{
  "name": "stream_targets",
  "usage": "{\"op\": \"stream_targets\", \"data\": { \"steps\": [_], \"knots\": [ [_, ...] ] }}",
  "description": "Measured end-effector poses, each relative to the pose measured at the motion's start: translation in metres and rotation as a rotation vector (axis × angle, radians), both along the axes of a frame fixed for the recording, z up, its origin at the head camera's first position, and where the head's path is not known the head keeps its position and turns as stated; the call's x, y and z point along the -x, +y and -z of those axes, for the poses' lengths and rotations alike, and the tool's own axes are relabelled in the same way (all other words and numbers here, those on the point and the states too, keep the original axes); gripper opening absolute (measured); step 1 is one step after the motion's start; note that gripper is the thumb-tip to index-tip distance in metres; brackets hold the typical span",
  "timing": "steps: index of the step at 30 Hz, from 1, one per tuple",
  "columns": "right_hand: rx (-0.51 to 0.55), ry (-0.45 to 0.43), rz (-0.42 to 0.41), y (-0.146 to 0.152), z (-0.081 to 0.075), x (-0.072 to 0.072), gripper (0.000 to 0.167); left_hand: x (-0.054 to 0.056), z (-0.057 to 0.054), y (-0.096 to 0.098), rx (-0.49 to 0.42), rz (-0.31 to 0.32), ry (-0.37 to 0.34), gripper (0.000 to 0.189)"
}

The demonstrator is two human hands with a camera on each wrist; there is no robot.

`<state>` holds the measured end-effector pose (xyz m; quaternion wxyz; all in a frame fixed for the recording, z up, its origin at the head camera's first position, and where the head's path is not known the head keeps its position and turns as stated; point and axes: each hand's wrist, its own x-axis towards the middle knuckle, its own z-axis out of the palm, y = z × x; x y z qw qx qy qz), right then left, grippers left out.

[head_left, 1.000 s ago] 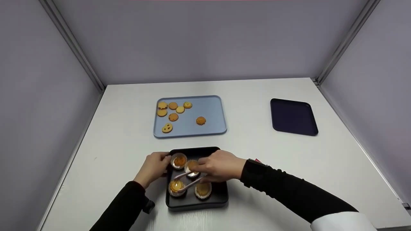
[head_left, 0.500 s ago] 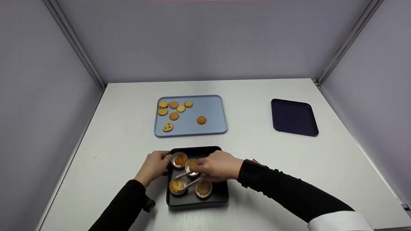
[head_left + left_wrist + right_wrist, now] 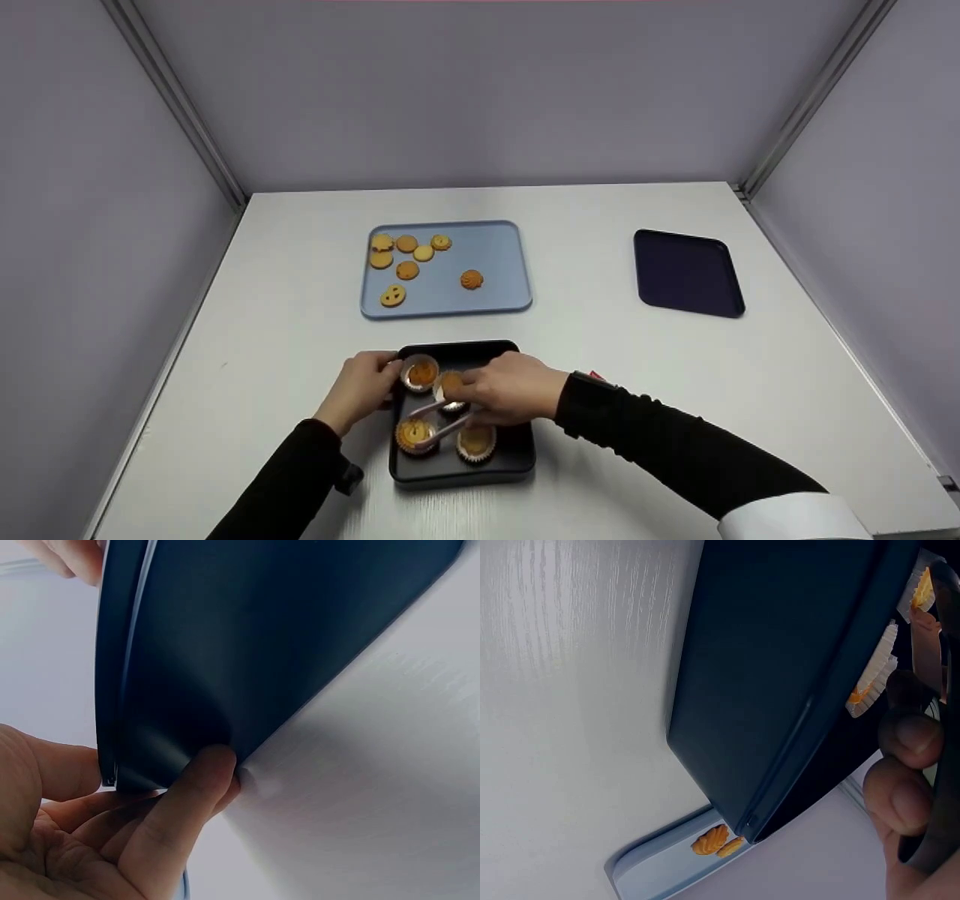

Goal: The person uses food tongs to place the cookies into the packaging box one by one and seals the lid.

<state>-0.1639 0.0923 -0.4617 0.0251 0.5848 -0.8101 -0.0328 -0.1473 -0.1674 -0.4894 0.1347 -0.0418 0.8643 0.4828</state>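
Observation:
My left hand [image 3: 358,390] grips the far left corner of a deep black tray [image 3: 465,480]. In the left wrist view, the left fingers [image 3: 176,817] bend around that corner, touching rim and side. Inside the tray stand several paper cups with cookies. My right hand [image 3: 517,386], above the tray, holds pale pink tongs [image 3: 450,430], pointing left. Their tips lie at the round cookie [image 3: 412,433] in the near left cup; whether they squeeze it I cannot tell. The right wrist view shows the curled right fingers [image 3: 911,735] and part of the tongs [image 3: 928,652].
Behind the black tray lies a light blue tray [image 3: 495,255] with several cookies, most toward its left side and a swirled one [image 3: 472,279] right of its middle. A dark purple tray [image 3: 688,274] is at the far right. A small red thing [image 3: 597,376] shows behind the right wrist.

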Motion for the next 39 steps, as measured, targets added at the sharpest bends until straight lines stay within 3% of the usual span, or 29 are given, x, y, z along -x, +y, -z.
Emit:
{"op": "stream_targets", "data": {
  "steps": [27,32,39],
  "knots": [
    [0.046,-0.065,-0.027,0.006,-0.006,0.006,0.048,0.001,0.0,0.0,-0.01,-0.012,-0.011,0.029],
    [0.082,-0.077,-0.033,0.014,-0.011,0.009,0.057,-0.001,0.0,0.0,-0.006,-0.007,-0.031,0.034],
    [0.171,-0.069,-0.02,0.035,-0.018,0.016,0.053,0.0,0.0,0.0,0.007,-0.001,-0.024,0.036]
  ]
}}
